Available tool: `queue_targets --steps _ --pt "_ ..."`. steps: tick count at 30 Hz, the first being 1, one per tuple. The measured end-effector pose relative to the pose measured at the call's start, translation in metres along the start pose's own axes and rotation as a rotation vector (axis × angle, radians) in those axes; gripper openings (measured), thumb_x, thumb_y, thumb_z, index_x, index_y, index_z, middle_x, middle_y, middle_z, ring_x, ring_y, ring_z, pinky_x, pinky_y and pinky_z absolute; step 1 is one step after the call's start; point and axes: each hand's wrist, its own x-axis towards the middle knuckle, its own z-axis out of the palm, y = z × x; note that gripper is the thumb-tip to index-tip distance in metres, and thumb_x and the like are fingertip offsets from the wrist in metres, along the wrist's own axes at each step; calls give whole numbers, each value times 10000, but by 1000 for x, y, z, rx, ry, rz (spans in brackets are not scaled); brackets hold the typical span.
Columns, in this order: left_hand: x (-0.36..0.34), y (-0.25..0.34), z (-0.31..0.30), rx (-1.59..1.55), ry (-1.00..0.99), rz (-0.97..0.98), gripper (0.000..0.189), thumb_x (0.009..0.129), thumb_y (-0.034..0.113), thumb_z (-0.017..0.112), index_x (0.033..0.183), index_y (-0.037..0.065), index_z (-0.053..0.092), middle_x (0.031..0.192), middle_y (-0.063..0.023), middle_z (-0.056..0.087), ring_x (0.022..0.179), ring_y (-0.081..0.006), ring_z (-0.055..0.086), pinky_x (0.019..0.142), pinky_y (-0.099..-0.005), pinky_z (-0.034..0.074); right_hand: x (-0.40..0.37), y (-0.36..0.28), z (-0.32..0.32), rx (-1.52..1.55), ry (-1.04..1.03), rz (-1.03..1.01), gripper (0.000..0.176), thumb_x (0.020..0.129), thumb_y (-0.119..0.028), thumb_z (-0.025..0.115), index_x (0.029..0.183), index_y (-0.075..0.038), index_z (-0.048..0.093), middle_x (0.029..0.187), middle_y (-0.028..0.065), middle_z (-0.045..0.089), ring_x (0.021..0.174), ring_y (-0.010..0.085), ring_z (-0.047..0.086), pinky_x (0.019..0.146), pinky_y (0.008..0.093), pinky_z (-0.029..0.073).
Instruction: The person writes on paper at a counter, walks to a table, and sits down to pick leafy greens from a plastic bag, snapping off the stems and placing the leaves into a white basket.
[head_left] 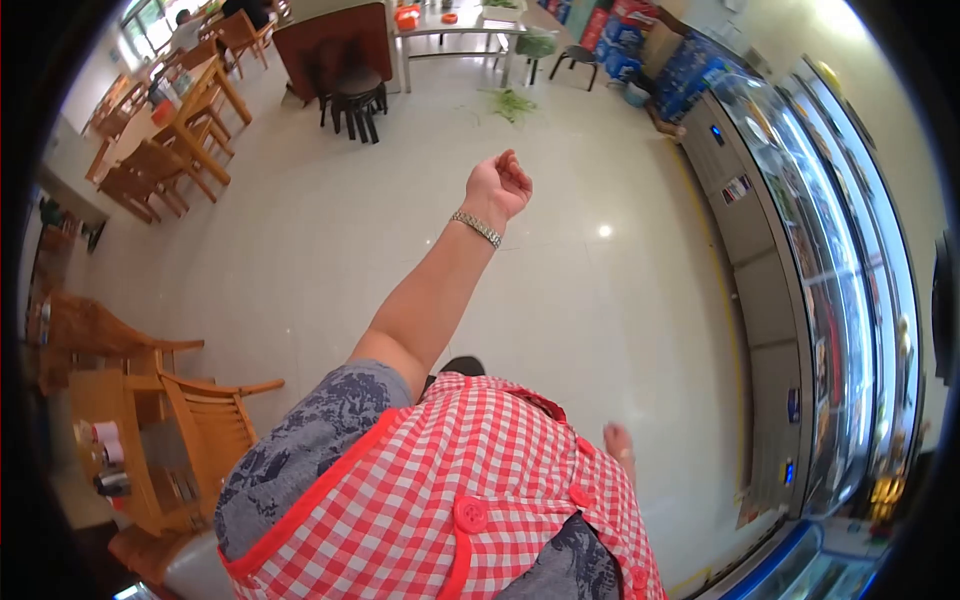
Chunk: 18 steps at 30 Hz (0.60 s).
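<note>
Checked apron (400, 480) fronts an empty, loosely curled left hand (500, 183) (right hand (618, 438) unclear), stools (357, 88) and greens (512, 105) beyond.

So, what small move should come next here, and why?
Probably a short step forward: the loose greens lie on the floor ahead, well beyond the left hand, whose fingers are curled with nothing visible in them.
</note>
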Motion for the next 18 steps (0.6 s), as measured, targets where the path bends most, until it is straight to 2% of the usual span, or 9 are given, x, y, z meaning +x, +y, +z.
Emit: queue_targets --steps 3,4,8,10,12,13,14,16,18 --pt "77 -1 21 -43 56 106 240 952 141 366 843 88 574 654 16 570 557 -87 522 548 -248 433 127 -184 -126 132 193 -403 325 896 -262 584 1136 -45 609 1029 170 660 929 298 643 819 374 508" --pt "69 18 6 -51 66 130 248 952 153 361 833 98 572 643 19 565 545 -85 513 540 -245 419 124 -232 -123 182 149 -441 310 901 -246 586 1132 -42 612 1032 169 663 945 292 644 822 363 507" --pt "191 1 36 -30 122 161 243 951 152 369 831 101 575 636 25 558 546 -83 509 540 -243 418 244 -330 -189 305 61 -538 285 896 -218 595 1124 -47 619 994 152 673 875 266 652 789 332 511" --pt "247 0 51 15 134 133 246 952 152 370 830 102 577 636 29 558 546 -84 508 537 -242 418 301 -315 -184 189 66 -557 309 896 -258 588 1129 -58 619 1014 156 667 898 282 651 800 353 511" --pt "300 -4 71 44 164 122 246 948 155 377 816 103 578 632 33 553 536 -86 499 524 -239 413 346 -263 -171 21 21 -412 321 893 -296 589 1108 -60 626 995 158 672 935 276 650 826 354 501" --pt "334 -13 83 49 184 115 246 946 156 381 808 103 578 630 36 551 532 -87 495 518 -238 411 366 -221 -167 9 -8 -315 374 882 -359 566 1130 -84 625 1054 176 650 987 334 619 863 415 487" --pt "367 -25 92 68 193 100 242 940 159 388 799 103 576 625 35 548 524 -88 489 506 -237 406 382 -172 -158 61 -54 -158 384 873 -364 566 1132 -87 625 1059 186 645 1010 340 608 875 409 480" --pt "425 -45 99 123 228 71 235 929 166 401 781 103 573 616 34 541 507 -89 477 481 -236 396 370 -107 -157 16 -1 52 324 837 -307 558 980 -37 666 955 222 653 929 376 625 822 436 498" --pt "478 -73 102 313 331 94 213 907 171 428 772 95 574 599 20 526 492 -101 473 453 -233 385 355 -82 -161 76 -6 253 321 835 -303 552 967 -33 666 945 226 651 919 380 626 811 440 498"
